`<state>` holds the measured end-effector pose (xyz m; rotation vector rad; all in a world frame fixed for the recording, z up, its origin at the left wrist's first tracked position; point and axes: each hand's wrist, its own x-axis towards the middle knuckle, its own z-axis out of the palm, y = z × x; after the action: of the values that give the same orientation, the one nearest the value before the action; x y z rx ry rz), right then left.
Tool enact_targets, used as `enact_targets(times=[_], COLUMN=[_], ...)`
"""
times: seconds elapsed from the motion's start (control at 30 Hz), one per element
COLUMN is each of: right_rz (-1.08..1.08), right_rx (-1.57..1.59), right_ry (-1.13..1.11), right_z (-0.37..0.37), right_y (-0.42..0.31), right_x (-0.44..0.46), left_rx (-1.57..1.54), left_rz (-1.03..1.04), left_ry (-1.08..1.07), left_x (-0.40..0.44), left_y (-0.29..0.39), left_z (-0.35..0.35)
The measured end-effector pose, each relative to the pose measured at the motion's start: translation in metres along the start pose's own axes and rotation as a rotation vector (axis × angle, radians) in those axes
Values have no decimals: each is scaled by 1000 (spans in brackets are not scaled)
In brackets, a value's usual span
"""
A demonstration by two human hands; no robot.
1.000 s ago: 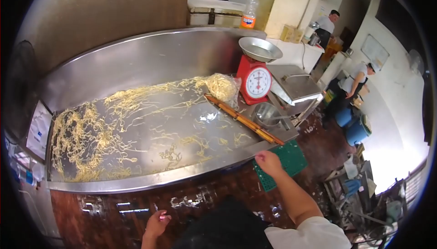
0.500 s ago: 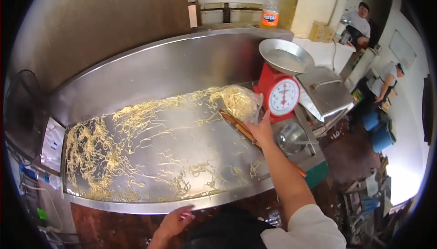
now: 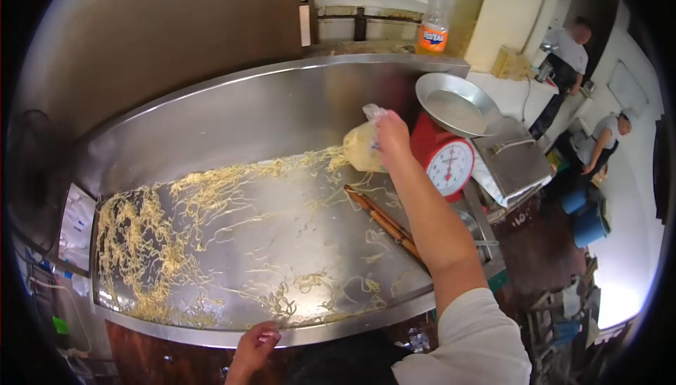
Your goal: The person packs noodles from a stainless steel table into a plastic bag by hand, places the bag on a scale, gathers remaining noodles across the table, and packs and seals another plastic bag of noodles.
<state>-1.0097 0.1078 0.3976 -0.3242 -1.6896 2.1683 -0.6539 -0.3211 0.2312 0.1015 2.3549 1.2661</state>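
My right hand (image 3: 393, 136) grips the gathered top of a clear plastic bag of noodles (image 3: 362, 148), lifted above the back of the steel table (image 3: 243, 244). My left hand (image 3: 258, 343) is by the table's front rim, its fingers curled; whatever they may hold is too small to make out. Loose yellow noodles (image 3: 151, 251) lie scattered over the tabletop, thickest at the left and along the back. Two brown wooden sticks (image 3: 384, 222) rest on the table below my right forearm. Beside the bag stands a red dial scale (image 3: 449, 167) with a round metal pan (image 3: 459, 107) on top.
A lidded steel box (image 3: 512, 156) sits right of the scale. Partly behind my forearm is a clear bowl (image 3: 470, 224). An orange-labelled bottle (image 3: 433, 22) stands beyond the back wall. Two people work at the right, near blue bins (image 3: 590, 224). A fan (image 3: 39, 181) is at far left.
My right hand has raised the bag of noodles off the table, and the bag's top is now bunched in my grip. The left hand has shifted slightly left. My view has tilted a little.
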Motion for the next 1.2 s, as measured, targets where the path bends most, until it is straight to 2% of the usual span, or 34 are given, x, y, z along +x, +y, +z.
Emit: enact_targets(times=[0.03, 0.1, 0.17, 0.2, 0.27, 0.3, 0.37, 0.4, 0.5, 0.53, 0.6, 0.67, 0.73, 0.77, 0.8, 0.87, 0.93, 0.97, 1.03, 1.1, 1.13, 1.17, 1.2], right_rz=[6, 4, -22, -21, -67, -101, -180, -221, -421, -443, -438, -394, -315, -257, -198, -101, -27, -159, -435, -729, -443, -92, -96], right_rx=[34, 113, 173, 180, 324, 362, 393, 386, 254, 212, 100, 8, -64, -159, -253, -439, -618, -764, -1060, -1001, -898, -1423, -1426], right_ry=[-49, -98, -42, -16, -33, 20, 62, 54, 163, 144, 92, 105, 176, 163, 149, 117, 83, 98, 124, 123, 29, -45, -184], right_z=[3, 14, 22, 19, 7, 2, -11, -14, -15, -21, -45, -72, -93, -105, -118, -125, -112, -110, -106, -98, -97, -102, -100], right_y=[-23, -79, -130, -154, -192, -210, -247, -261, -284, -282, -268, -243, -217, -209, -200, -183, -188, -189, -183, -143, -113, -88, -61], right_x=[-3, -17, -22, -21, -7, 0, 17, 19, 17, 28, 61, 82, 92, 93, 88, 75, 42, 24, -19, -85, -121, -147, -175], left_rx=[-9, -279, -599, -594, -611, -633, -407, -157, 169, 204, 88, -213, 16, 5, -6, -271, -96, -8, -104, -178, -142, -178, -211], left_rz=[15, -144, -234, -221, -219, -229, -102, 27, 88, 93, 24, -124, 25, 7, -11, -238, -171, -133, -110, -68, -69, -70, -67], left_ry=[8, 76, -37, -21, -46, -89, -131, -128, -147, -153, -115, -25, -46, -45, -43, -14, -13, -19, -26, -19, -23, -22, -28], left_x=[6, 2, 30, 26, 25, 30, 32, 28, 18, 15, 8, -7, -1, -2, -3, -7, -1, 0, 5, 14, 15, 13, 13], left_y=[0, 66, -47, -4, 8, -14, -24, -19, -2, -8, 8, 63, 6, 0, 6, 33, 67, 75, 59, 55, 69, 69, 68], left_z=[-4, -29, -11, -20, -20, -11, -3, 1, 6, 8, 4, -11, 2, 5, 5, -1, -10, -14, -12, -11, -17, -19, -21])
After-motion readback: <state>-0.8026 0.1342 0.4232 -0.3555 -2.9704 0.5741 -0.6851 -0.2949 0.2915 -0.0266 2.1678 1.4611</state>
